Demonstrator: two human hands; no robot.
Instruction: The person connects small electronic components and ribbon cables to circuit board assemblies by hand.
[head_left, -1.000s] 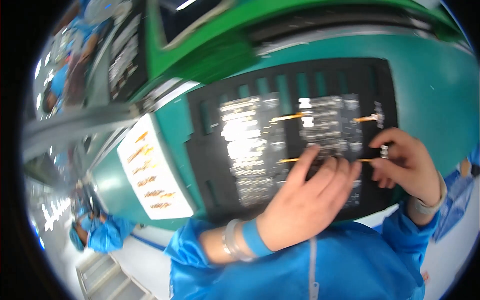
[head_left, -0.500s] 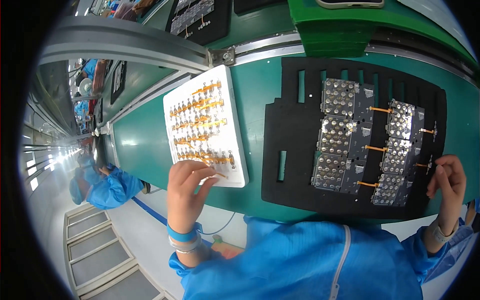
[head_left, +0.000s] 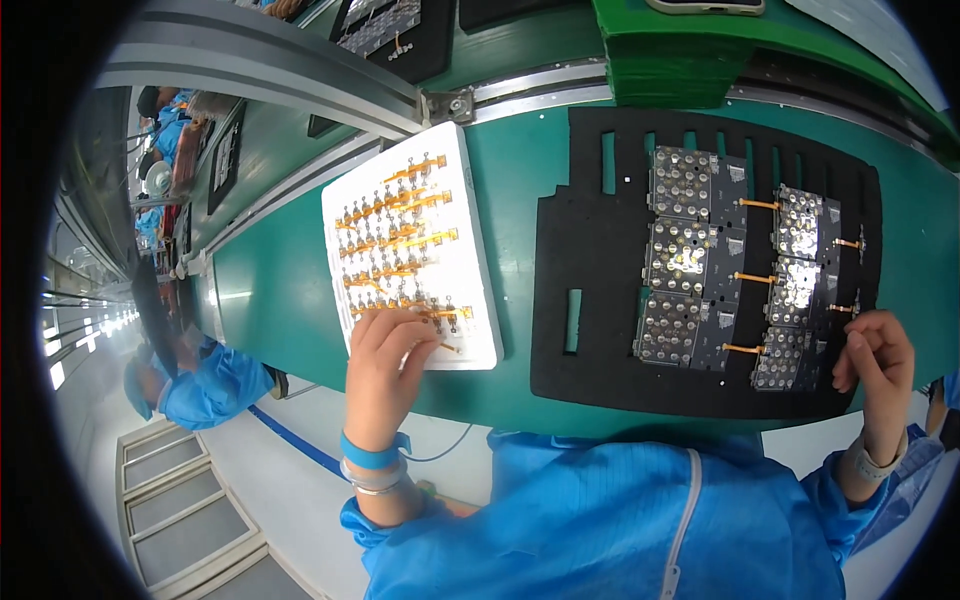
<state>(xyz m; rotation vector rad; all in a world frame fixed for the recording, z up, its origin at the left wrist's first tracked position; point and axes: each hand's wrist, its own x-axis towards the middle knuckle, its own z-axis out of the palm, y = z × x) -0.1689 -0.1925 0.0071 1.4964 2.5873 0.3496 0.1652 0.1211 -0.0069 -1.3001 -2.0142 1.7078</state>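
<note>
Resting in rows on a white rectangular foam tray [head_left: 470, 330]: small orange flexible ribbon strips with metal end connectors [head_left: 395, 240]. Judged very light, thin, limp and easily creased; best taken by a stiffer connector end, not mid-strip, with light pressure only. Left hand [head_left: 385, 365] lying over the tray's near edge, fingers [head_left: 405, 335] curled down and drawn together on the lowest row of strips, apparently pinching one; exact contact hidden under the fingertips. Right hand [head_left: 875, 355] set at the near right corner of a black slotted foam carrier mat [head_left: 600, 290], fingers bent and close together at the mat edge beside the last small connector; whether anything is pinched cannot be told. Seated in the mat: two columns of grey printed circuit boards with silvery domes [head_left: 685, 260], several already bridged by orange strips. Tray just left of the mat, both on a green conveyor bench [head_left: 280, 290]. Blue wristband [head_left: 370, 452] on the left wrist. Another person in a blue smock [head_left: 205, 385] at far left.
</note>
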